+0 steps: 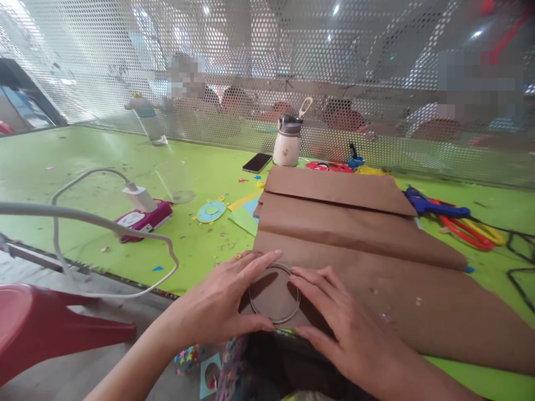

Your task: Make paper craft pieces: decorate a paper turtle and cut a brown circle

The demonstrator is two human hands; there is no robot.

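Hands: two, both flat with fingers spread, gripping nothing.
Left hand (225, 303): at 9 o'clock of the ring, fingertips pressing its rim.
Right hand (338, 323): at 3 o'clock of the ring, fingers laid along its edge.
Ring (275, 293): one, clear and round, lying on the near edge of the brown paper.
Brown paper (359, 234): one large folded sheet on the green table (83, 161).
Bottles: one cream bottle (287, 142) at 12 o'clock; one clear bottle (146, 118) at 11 o'clock.
Phone (257, 162): one, beside the cream bottle.
Scissors (468, 228): at 2 o'clock; count cannot be told.

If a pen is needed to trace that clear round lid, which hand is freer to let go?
Probably the right hand: its fingers only rest beside the lid on the brown paper, while the left hand brackets the rim.
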